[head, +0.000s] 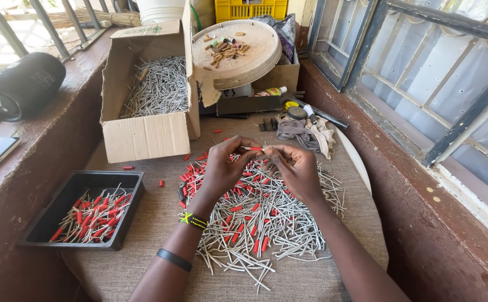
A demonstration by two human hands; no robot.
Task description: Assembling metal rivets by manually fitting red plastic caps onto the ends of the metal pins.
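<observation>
My left hand [221,168] and my right hand [294,168] meet above a heap of thin grey sticks [266,223], many with red sleeves on one end. Between the fingertips of both hands I pinch one thin grey stick [253,148] with a small red piece at its tip. My left wrist wears a beaded band and a dark band. Loose red sleeves [196,170] lie scattered on the woven mat [143,246] to the left of the heap.
A black tray [70,184] at the left holds several red-tipped sticks. Behind stands an open cardboard box [143,134] full of bare grey sticks, a round tan lid [255,61] with small pieces, a cloth [305,131], a black speaker [20,84] on the ledge.
</observation>
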